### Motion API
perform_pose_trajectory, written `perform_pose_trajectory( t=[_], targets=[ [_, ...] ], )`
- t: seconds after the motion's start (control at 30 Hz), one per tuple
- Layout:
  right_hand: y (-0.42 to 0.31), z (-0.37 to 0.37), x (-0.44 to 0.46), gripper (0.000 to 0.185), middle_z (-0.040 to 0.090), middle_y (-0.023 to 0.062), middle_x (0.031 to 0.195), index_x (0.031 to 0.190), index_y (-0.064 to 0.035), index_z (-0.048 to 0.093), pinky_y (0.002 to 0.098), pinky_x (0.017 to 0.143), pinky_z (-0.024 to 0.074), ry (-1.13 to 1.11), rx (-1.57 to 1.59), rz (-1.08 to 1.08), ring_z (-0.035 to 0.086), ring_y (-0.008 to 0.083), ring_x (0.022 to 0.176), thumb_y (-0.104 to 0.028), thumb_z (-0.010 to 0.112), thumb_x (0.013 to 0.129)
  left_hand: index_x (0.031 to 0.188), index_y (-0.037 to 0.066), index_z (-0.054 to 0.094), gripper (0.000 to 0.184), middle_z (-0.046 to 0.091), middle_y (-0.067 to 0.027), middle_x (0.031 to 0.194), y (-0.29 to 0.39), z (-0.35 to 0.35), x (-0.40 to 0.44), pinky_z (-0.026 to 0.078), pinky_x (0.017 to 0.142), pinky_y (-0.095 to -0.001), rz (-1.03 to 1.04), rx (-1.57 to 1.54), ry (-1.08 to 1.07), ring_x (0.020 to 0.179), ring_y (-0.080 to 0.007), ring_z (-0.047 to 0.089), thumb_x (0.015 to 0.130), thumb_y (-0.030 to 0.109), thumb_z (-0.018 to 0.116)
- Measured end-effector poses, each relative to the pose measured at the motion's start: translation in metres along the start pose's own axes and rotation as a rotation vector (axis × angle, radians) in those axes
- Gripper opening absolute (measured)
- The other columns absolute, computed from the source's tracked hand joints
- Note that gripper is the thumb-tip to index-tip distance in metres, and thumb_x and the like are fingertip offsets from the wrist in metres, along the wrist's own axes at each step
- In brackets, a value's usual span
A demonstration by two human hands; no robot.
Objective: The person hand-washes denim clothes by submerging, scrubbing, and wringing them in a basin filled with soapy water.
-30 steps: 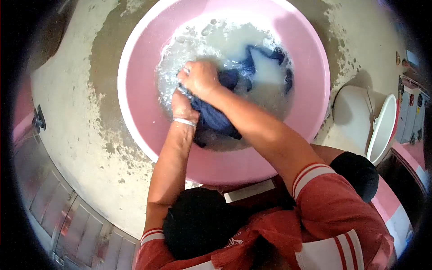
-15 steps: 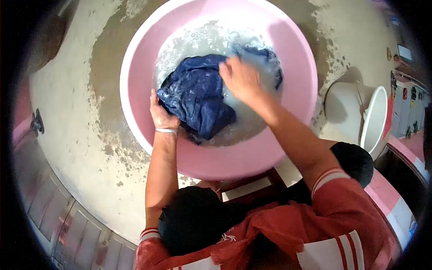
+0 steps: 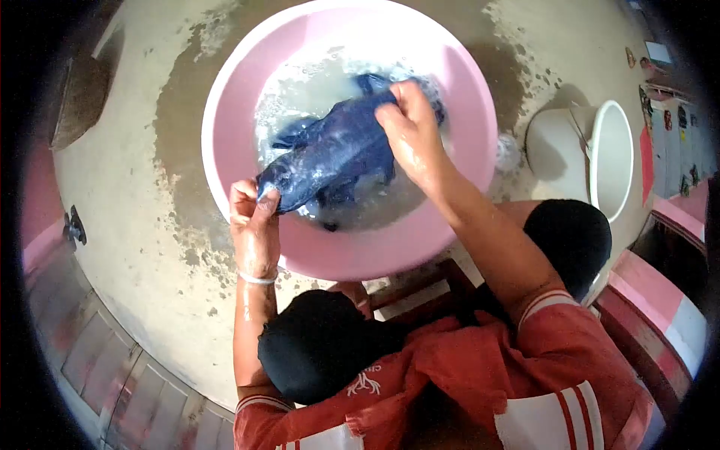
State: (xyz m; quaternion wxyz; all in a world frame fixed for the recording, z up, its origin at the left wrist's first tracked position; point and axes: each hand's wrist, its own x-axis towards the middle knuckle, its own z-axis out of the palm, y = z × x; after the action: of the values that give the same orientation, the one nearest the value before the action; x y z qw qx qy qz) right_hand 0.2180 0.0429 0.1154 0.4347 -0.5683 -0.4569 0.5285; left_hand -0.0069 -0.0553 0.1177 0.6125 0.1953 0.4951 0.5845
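Wet dark blue cloth [image 3: 330,150] is stretched between my two hands over a round pink basin [image 3: 360,259]. My left hand [image 3: 256,221], with a pale band at its wrist, pinches the cloth's lower left end near the rim. The upper right end is gripped by my right hand [image 3: 411,131], fingers closed on it. Below the cloth lies cloudy, foamy water [image 3: 307,82], where more dark blue fabric shows, partly under the surface.
A white bucket [image 3: 551,150] lies tipped on its side right of the basin, its mouth facing right. Wet patches mark the concrete floor [image 3: 184,300]. Grey panelled doors stand at the lower left. A low wooden stool shows below the basin.
The blue cloth was bunched in the water under both hands, then spread out; now it is lifted and stretched. My right hand, earlier off the cloth, has closed on its upper end.
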Motion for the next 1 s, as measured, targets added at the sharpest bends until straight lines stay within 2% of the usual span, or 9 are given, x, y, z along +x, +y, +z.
perform_pose_trajectory(
  t=[0.17,0.4,0.47,0.53,0.6,0.73,0.77,0.83,1.0],
  targets=[
    [-0.019,0.009,0.021,0.030,0.062,0.0140,0.090,0.106,0.0004,0.053,0.0290,0.075,0.0478,-0.122,0.081,0.039,0.059,0.0168,0.085,-0.014,0.065,0.083,0.119,0.005,0.055,0.050,0.058,-0.0110,0.115,-0.003,0.001,0.008,0.043,0.093,-0.0327,0.128,0.850,-0.099,0.108,-0.0242,0.055,0.073,0.001,0.074],
    [0.074,-0.005,0.090,0.027,0.061,0.0137,0.106,0.093,-0.0075,0.066,0.0403,0.088,0.0449,-0.589,-0.723,-0.458,0.058,0.0325,0.097,-0.029,0.071,0.078,0.102,0.004,0.064,0.034,0.063,-0.0117,0.099,-0.028,-0.038,0.070,0.047,0.087,-0.0347,0.559,1.475,0.030,0.095,-0.0262,0.061,0.071,0.007,0.077],
    [0.093,0.011,0.120,0.023,0.063,0.0083,0.103,0.088,-0.0048,0.065,0.0325,0.090,0.0429,-0.548,-0.406,-0.368,0.057,0.0200,0.097,-0.027,0.068,0.084,0.105,0.001,0.062,0.032,0.064,-0.0107,0.100,-0.039,-0.037,0.090,0.049,0.086,-0.0360,0.076,0.269,-0.022,0.092,-0.0256,0.062,0.076,0.010,0.074],
    [0.100,0.040,0.136,0.028,0.065,0.0059,0.094,0.085,-0.0008,0.063,0.0290,0.084,0.0442,-0.421,-0.177,0.031,0.057,0.0153,0.089,-0.028,0.062,0.089,0.116,-0.005,0.054,0.035,0.061,-0.0181,0.110,-0.053,-0.032,0.105,0.049,0.090,-0.0379,-0.131,-0.140,0.055,0.098,-0.0282,0.062,0.087,0.014,0.062],
    [0.121,0.072,0.145,0.028,0.066,0.0093,0.084,0.086,-0.0009,0.061,0.0316,0.071,0.0459,-0.294,-0.230,-0.034,0.057,0.0133,0.076,-0.028,0.056,0.091,0.116,-0.004,0.054,0.033,0.061,-0.0185,0.113,-0.073,-0.026,0.124,0.047,0.094,-0.0423,-0.263,-0.385,0.251,0.103,-0.0311,0.060,0.091,0.016,0.057],
    [0.087,0.131,0.062,0.017,0.063,0.0147,0.077,0.092,-0.0083,0.061,0.0377,0.063,0.0499,-0.404,-0.363,-0.202,0.064,0.0249,0.070,-0.025,0.058,0.087,0.115,-0.001,0.055,0.049,0.059,-0.0170,0.114,-0.088,-0.029,0.146,0.041,0.098,-0.0454,-0.179,-0.456,0.510,0.107,-0.0326,0.055,0.095,0.043,0.044],
    [0.070,0.134,0.034,0.018,0.064,0.0133,0.075,0.090,-0.0094,0.061,0.0393,0.062,0.0506,-0.448,-0.449,-0.350,0.065,0.0273,0.070,-0.027,0.058,0.086,0.105,0.002,0.056,0.049,0.059,-0.0137,0.099,-0.106,-0.066,0.143,0.045,0.090,-0.0428,-0.229,-0.510,0.076,0.093,-0.0287,0.057,0.093,0.049,0.045],
    [0.099,0.144,0.022,0.022,0.065,0.0129,0.073,0.081,-0.0114,0.065,0.0422,0.062,0.0521,-0.394,-0.515,-0.572,0.065,0.0302,0.069,-0.032,0.058,0.084,0.099,0.005,0.055,0.041,0.058,-0.0092,0.087,-0.119,-0.061,0.143,0.048,0.080,-0.0388,-0.261,-0.323,0.405,0.085,-0.0235,0.057,0.094,0.044,0.045],
    [0.115,0.129,0.074,0.029,0.065,0.0165,0.077,0.073,-0.0127,0.068,0.0456,0.064,0.0515,-0.318,-0.769,-0.050,0.063,0.0354,0.068,-0.034,0.051,0.084,0.100,0.002,0.059,0.032,0.063,-0.0118,0.097,-0.109,0.001,0.122,0.047,0.086,-0.0386,-0.364,-0.328,0.451,0.094,-0.0250,0.059,0.086,0.030,0.051]
  ],
)
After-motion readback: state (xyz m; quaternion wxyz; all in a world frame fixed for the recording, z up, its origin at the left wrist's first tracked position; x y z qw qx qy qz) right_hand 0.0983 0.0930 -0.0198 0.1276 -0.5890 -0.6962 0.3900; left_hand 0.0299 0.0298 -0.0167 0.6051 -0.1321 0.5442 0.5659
